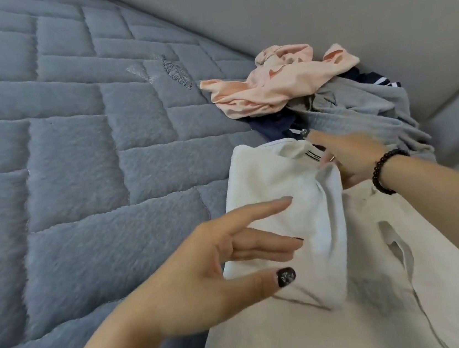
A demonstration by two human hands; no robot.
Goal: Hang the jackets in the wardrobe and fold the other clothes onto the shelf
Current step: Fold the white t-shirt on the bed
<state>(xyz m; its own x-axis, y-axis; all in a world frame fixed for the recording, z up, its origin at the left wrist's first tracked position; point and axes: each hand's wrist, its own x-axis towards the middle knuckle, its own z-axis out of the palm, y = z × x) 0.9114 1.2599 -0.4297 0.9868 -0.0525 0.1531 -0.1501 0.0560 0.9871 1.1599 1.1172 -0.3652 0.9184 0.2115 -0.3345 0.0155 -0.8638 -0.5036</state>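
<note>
1. Your quilted blue-grey bed cover (76,163) fills the left side.
2. Your left hand (206,275) hovers over the near edge of the folded white garment (277,197), fingers straight and spread, gripping nothing.
3. The white garment lies on the cover, its collar label facing up, partly over a cream garment (380,285) nearest you.
4. Your right hand (350,156), with a dark bead bracelet (384,169), pinches the white garment's right edge near the collar.
5. Beyond lie a crumpled peach garment (274,81), a navy piece (271,125) and a grey garment (359,111), against the grey headboard (317,4).
</note>
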